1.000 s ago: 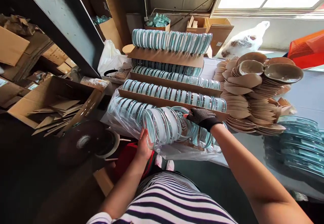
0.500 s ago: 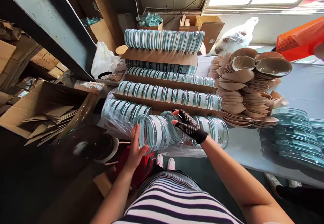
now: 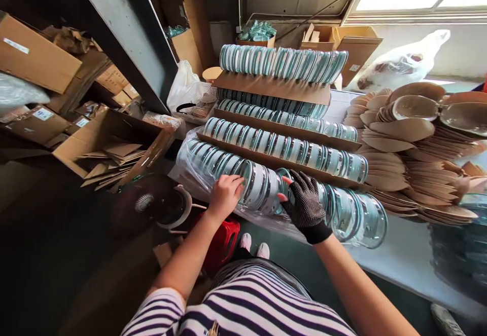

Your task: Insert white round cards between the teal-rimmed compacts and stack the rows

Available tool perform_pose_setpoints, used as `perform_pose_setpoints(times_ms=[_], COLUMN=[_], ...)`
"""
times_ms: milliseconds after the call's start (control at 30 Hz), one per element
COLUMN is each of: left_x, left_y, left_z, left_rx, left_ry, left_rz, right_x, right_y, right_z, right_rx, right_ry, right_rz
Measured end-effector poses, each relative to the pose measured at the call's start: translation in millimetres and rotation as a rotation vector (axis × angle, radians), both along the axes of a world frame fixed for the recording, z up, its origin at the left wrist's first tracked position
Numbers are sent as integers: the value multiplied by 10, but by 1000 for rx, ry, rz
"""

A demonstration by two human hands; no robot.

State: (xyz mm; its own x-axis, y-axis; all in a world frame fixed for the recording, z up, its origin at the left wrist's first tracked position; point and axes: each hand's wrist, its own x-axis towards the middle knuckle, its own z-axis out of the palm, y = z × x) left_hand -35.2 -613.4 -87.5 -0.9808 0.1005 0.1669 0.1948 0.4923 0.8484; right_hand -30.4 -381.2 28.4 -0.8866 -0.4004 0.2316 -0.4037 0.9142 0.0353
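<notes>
Round clear glass lids [image 3: 262,186] with teal rims and pale bands stand on edge in the front row, packed side by side. My left hand [image 3: 227,194] is bare. Its bent fingers press at the left end of a group of lids in mid-row. My right hand [image 3: 304,204] wears a dark dotted glove with bare fingertips. Thumb and fingers grip the right end of the same group, partly hiding the lids there. More glass lids [image 3: 355,217] lean in the row to the right of the glove, and clear plastic film [image 3: 190,161] lies around the row's left end.
Behind are more rows of glass lids [image 3: 281,141], split by cardboard strips [image 3: 274,92]. Nested brown oval pieces [image 3: 395,174] pile up at right. An open carton [image 3: 110,143] of cardboard, a fan [image 3: 148,204] and a red stool [image 3: 224,242] stand at left and below.
The lids between my hands have gone from tilted out at the front into line with the row. My left hand has moved up and its fingers have bent. The view has shifted left.
</notes>
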Motion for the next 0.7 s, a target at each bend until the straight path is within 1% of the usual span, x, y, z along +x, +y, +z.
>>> perform_pose_setpoints(times_ms=[33, 100, 167, 233, 300, 367, 433, 500, 567, 600, 633, 700], left_x=[-18, -62, -87, -66, 2, 101, 210, 305, 352, 343, 308, 158], left_y=[-63, -210, -371, -524, -660, -779, -883, -967, -1018, -1030, -1035, -1041], left_z=[-72, -289, -568, -847, -1081, -1258, -1394, -1500, -1575, -1599, -1613, -1623], left_rx=[-73, -165, -243, -311, -360, -396, -434, -463, -435, -359, -249, -1], left_ry=[54, 123, 138, 125, 99, 46, -42, -169, -343, -441, -536, -675], left_rz=[35, 130, 228, 296, 295, 243, 193, 222, 309, 374, 446, 593], right_x=[40, 107, 134, 119, 88, 80, 127, 236, 387, 466, 542, 662], right_y=[-47, -172, -319, -464, -584, -659, -673, -618, -502, -426, -345, -181], right_z=[-15, -48, -92, -150, -217, -291, -381, -498, -644, -723, -802, -944], right_rx=[45, 109, 128, 135, 139, 124, 75, 16, 4, 27, 65, 150], right_ry=[16, 19, -5, -46, -79, -98, -109, -138, -198, -237, -274, -320], right_rz=[32, 108, 185, 251, 290, 325, 381, 445, 444, 413, 366, 262])
